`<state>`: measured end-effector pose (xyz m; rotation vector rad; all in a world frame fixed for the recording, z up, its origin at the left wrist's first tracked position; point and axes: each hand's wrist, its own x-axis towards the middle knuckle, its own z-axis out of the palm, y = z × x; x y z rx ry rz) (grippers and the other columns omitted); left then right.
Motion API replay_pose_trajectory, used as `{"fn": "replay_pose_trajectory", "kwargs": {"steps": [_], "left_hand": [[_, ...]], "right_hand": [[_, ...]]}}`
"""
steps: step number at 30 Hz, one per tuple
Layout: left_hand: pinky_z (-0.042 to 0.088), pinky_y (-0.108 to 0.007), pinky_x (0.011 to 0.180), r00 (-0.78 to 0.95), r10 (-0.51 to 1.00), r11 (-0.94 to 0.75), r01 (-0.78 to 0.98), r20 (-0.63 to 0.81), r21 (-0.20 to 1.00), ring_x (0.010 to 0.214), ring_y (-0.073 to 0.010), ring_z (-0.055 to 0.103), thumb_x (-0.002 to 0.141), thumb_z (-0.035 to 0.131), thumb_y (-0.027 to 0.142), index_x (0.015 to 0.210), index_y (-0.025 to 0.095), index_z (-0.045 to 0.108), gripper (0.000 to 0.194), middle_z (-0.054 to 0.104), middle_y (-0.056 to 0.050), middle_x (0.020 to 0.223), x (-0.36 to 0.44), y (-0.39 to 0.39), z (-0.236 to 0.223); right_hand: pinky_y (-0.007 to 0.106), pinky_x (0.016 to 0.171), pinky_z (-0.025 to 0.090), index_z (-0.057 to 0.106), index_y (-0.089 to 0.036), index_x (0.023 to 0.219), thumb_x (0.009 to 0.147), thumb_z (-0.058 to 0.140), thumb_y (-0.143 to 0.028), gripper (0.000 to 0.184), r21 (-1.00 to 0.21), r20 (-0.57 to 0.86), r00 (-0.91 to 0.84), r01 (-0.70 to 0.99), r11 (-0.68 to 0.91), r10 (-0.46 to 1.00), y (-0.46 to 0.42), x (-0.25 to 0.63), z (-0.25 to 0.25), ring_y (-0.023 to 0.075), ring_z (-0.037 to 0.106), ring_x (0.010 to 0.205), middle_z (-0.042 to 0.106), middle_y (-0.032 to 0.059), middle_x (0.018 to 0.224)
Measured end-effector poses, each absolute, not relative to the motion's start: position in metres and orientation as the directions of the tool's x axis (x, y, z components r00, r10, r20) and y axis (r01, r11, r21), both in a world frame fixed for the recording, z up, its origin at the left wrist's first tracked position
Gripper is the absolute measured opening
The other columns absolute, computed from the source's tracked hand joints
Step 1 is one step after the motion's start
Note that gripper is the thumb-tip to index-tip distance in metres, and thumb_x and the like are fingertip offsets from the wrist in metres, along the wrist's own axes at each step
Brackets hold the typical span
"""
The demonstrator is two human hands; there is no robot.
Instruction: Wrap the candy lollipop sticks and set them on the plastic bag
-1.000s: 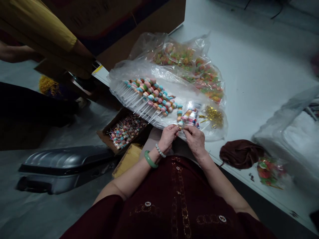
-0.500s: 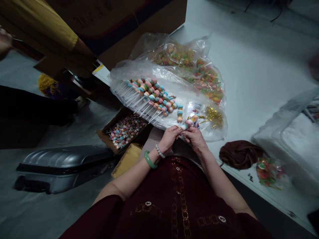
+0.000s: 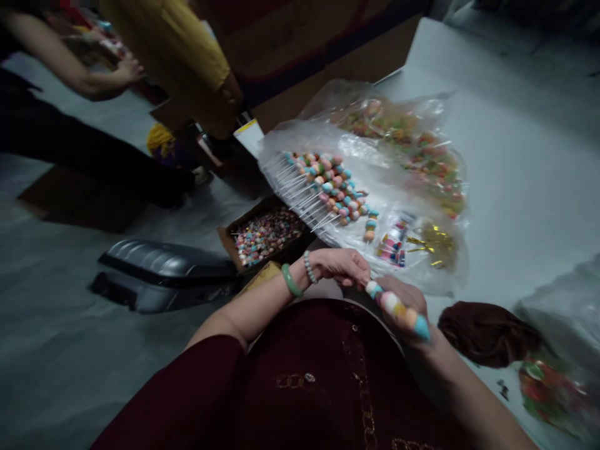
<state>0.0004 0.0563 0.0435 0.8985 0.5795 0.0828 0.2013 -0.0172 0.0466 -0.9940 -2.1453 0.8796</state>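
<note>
The left hand (image 3: 340,265), grip loosely spread, lies just beside a candy skewer (image 3: 398,310), which the right hand (image 3: 407,301) seems to pinch, though blur hides its grip; both are above a dark red top (image 3: 319,362).

The right hand (image 3: 407,306) grips a colorful candy skewer (image 3: 398,309), its far end just beside the left hand (image 3: 340,265), which has a green bangle (image 3: 291,280) at the wrist. Beyond them, rows of candy skewers (image 3: 323,184) lie on a clear plastic bag (image 3: 276,147), near a cardboard box of sweets (image 3: 267,236).
</note>
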Motion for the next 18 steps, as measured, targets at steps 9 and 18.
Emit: {"fn": "replay_pose_trajectory", "kwargs": {"steps": [9,18], "left_hand": [[0.040,-0.036,0.072,0.429,0.895,-0.358,0.538,0.118,0.763,0.073,-0.0204,0.054,0.087,0.045,0.008,0.072,0.016,0.065,0.026,0.059,-0.010,0.072,0.028,0.009,0.092],[0.050,-0.043,0.077,0.455,0.806,0.475,-0.117,-0.378,0.872,0.080,-0.0240,0.063,0.085,0.042,0.070,0.104,0.017,0.061,0.059,0.064,-0.012,0.089,-0.006,-0.005,0.039]], "right_hand": [[0.026,0.043,0.025,0.053,-0.022,0.064,0.082,0.057,-0.037,0.024,-0.834,0.040,-0.232,0.528,0.160,0.972,0.006,0.192,0.066,0.0109,0.034,0.044,0.046,-0.0009,0.053],[0.026,0.046,0.033,0.055,-0.023,0.072,0.084,0.055,-0.046,0.026,-0.935,-0.020,-0.015,0.353,-0.013,1.000,-0.019,0.171,0.048,0.0121,0.038,0.046,0.045,-0.0016,0.056]]}}
